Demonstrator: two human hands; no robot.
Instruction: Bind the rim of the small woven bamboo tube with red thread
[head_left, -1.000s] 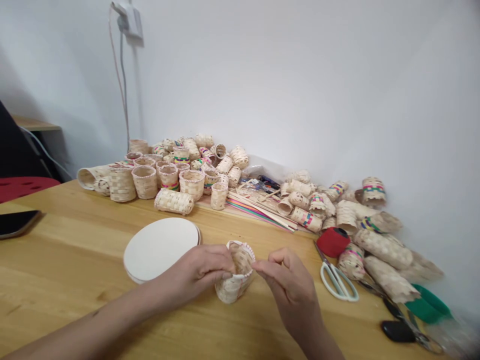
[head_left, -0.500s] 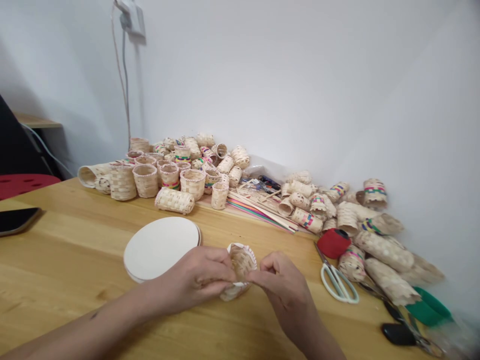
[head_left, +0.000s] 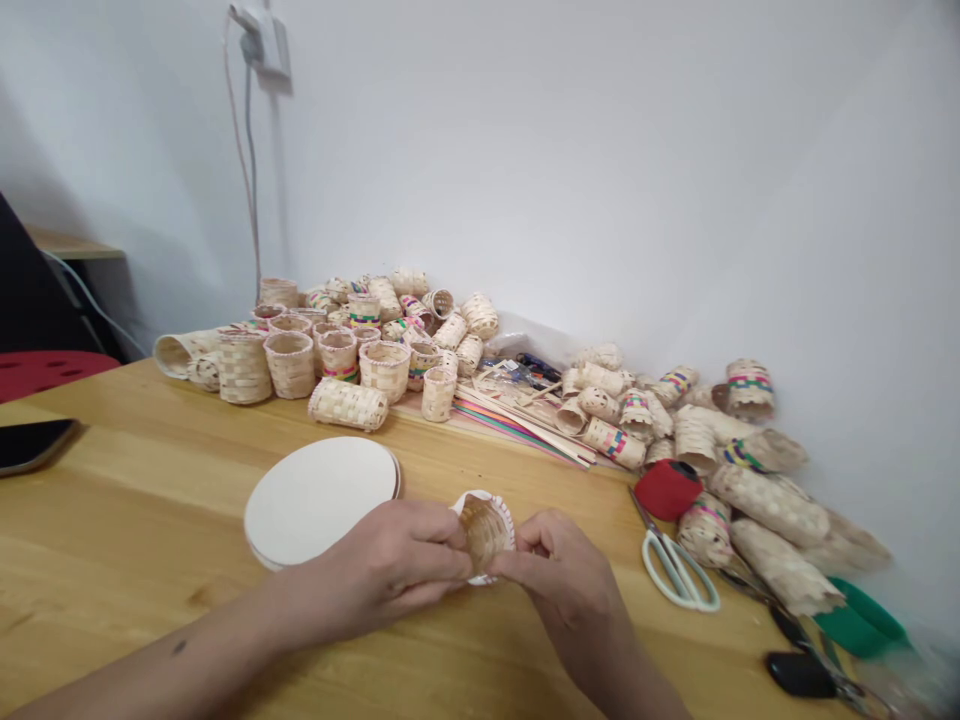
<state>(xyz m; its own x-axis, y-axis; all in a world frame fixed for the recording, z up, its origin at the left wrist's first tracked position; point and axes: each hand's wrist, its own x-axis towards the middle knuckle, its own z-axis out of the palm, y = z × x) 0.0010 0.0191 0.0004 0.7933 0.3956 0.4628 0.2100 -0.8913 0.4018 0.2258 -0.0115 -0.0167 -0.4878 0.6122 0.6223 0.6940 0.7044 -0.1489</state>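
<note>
A small woven bamboo basket (head_left: 486,535) is held between my hands over the table, its open mouth tilted toward me. Red stitching runs along part of its pale rim. My left hand (head_left: 409,560) pinches the rim on the left side, fingers closed. On the right, my right hand (head_left: 562,570) has thumb and forefinger pressed together at the rim's near right edge; any thread between them is too fine to make out. Just left of the basket lies a stack of white round discs (head_left: 322,500), partly behind my left forearm.
Several finished-looking woven baskets (head_left: 291,365) crowd the table's back left. Coloured strips (head_left: 517,430) lie at the back middle. To the right are white-handled scissors (head_left: 679,570), a red thread spool (head_left: 667,488), more woven tubes (head_left: 784,560) and a green container (head_left: 862,620). A phone (head_left: 34,445) rests at the left edge.
The basket's mouth has tipped a little more toward me. My right hand has come slightly closer in at the rim, and my left hand has shifted slightly; both still grip.
</note>
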